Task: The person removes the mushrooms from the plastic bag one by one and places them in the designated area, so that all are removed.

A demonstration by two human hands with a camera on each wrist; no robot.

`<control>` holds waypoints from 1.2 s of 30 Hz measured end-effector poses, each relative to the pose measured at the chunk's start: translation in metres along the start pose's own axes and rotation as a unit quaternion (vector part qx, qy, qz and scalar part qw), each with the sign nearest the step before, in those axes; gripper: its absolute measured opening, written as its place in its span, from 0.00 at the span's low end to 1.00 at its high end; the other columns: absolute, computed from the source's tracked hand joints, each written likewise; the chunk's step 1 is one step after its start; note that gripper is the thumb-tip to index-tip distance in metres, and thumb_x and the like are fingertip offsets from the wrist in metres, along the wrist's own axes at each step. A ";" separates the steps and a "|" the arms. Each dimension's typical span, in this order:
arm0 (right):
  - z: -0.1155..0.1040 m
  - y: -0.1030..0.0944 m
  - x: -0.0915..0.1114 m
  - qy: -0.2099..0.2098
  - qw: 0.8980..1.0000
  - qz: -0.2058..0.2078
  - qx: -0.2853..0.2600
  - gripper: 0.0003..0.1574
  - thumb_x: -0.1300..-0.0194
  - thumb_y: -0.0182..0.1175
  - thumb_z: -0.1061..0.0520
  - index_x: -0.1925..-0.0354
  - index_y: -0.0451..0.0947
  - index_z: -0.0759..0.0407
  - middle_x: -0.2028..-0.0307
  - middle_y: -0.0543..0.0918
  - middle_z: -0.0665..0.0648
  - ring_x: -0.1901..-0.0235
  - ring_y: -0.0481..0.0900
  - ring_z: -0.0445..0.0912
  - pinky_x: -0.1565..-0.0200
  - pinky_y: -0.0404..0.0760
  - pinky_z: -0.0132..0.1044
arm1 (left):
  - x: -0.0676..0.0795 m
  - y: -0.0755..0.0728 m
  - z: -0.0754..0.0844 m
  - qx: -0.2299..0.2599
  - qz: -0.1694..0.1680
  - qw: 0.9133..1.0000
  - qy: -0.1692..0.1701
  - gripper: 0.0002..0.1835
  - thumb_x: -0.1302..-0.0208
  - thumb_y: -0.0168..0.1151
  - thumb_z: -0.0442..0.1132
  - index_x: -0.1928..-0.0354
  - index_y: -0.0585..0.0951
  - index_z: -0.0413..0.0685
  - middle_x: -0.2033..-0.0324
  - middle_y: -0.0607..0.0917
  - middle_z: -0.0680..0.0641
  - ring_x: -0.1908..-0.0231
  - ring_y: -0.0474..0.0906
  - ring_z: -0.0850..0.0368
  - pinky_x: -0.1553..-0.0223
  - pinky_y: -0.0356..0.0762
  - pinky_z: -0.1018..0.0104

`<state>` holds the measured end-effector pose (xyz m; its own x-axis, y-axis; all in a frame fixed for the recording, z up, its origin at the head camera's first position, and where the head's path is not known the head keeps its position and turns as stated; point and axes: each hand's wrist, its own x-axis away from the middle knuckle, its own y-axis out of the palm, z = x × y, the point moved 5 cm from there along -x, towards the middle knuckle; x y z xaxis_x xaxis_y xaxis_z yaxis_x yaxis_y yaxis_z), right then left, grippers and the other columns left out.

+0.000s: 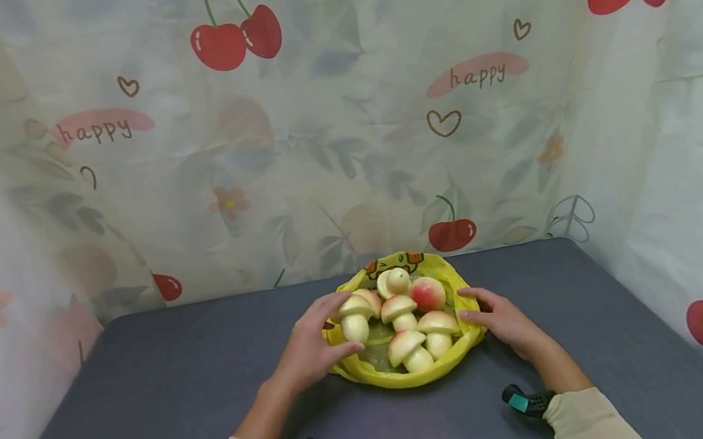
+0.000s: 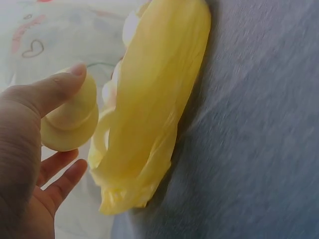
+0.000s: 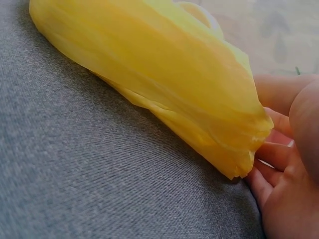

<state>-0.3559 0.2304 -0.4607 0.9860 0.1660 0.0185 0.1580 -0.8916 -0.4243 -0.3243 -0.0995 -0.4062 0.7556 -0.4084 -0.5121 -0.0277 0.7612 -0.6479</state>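
My left hand (image 1: 308,345) pinches a pale mushroom (image 1: 354,316) between thumb and fingers, over the left side of a yellow plastic bag (image 1: 418,378). In the left wrist view, the held mushroom (image 2: 72,117) shows its rounded cap, with the thumb across it. My right hand (image 1: 499,319) holds the bag's right side, thumb and a fingertip over the rim. Seen from the right wrist, its fingers (image 3: 271,154) lie against the bag's crumpled end (image 3: 239,154). Inside the bag are several mushrooms (image 1: 399,308) with cream stems and pinkish caps, plus a round red-and-cream peach-like piece (image 1: 428,293).
The bag stands on a dark grey cloth-covered table (image 1: 211,385), near its far edge. Behind and on both sides hangs a pale curtain (image 1: 319,115) printed with cherries, hearts and "happy". Dark wrist straps (image 1: 528,402) sit at the cuffs of both light sleeves.
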 end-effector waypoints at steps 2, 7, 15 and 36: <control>0.001 -0.001 0.000 0.000 1.000 -0.003 0.000 0.37 0.31 0.60 0.48 0.30 0.63 0.61 0.31 0.61 0.67 0.36 0.61 0.60 0.37 0.63 0.54 | -0.001 -0.004 -0.003 0.001 0.008 1.000 0.001 0.43 0.51 0.78 0.45 0.32 0.70 0.48 0.36 0.71 0.46 0.43 0.73 0.51 0.55 0.79 0.52; 0.003 -0.002 0.000 -0.003 1.000 -0.014 0.001 0.38 0.31 0.60 0.47 0.30 0.62 0.60 0.30 0.59 0.67 0.34 0.59 0.60 0.36 0.62 0.54 | -0.002 -0.012 -0.017 0.014 0.029 0.999 -0.001 0.43 0.51 0.77 0.44 0.31 0.69 0.48 0.36 0.72 0.45 0.45 0.74 0.49 0.55 0.79 0.50; 0.002 -0.002 0.000 -0.004 0.999 -0.042 0.000 0.38 0.30 0.58 0.48 0.28 0.59 0.58 0.28 0.56 0.66 0.31 0.53 0.60 0.34 0.55 0.57 | 0.002 -0.026 -0.055 0.021 0.062 0.996 -0.067 0.44 0.50 0.76 0.43 0.30 0.68 0.46 0.38 0.72 0.42 0.46 0.74 0.46 0.51 0.78 0.50; 0.001 0.001 0.001 0.004 0.998 -0.063 -0.022 0.41 0.30 0.58 0.48 0.26 0.55 0.56 0.27 0.51 0.65 0.29 0.49 0.59 0.32 0.51 0.58 | 0.000 -0.043 -0.119 -0.105 0.062 0.982 -0.145 0.44 0.48 0.76 0.42 0.30 0.66 0.43 0.36 0.69 0.36 0.39 0.66 0.37 0.41 0.63 0.40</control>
<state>-0.3546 0.2301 -0.4615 0.9584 0.2751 0.0762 0.2831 -0.8816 -0.3776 -0.4010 -0.1918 -0.4454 0.8917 -0.1355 -0.4319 -0.2421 0.6633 -0.7081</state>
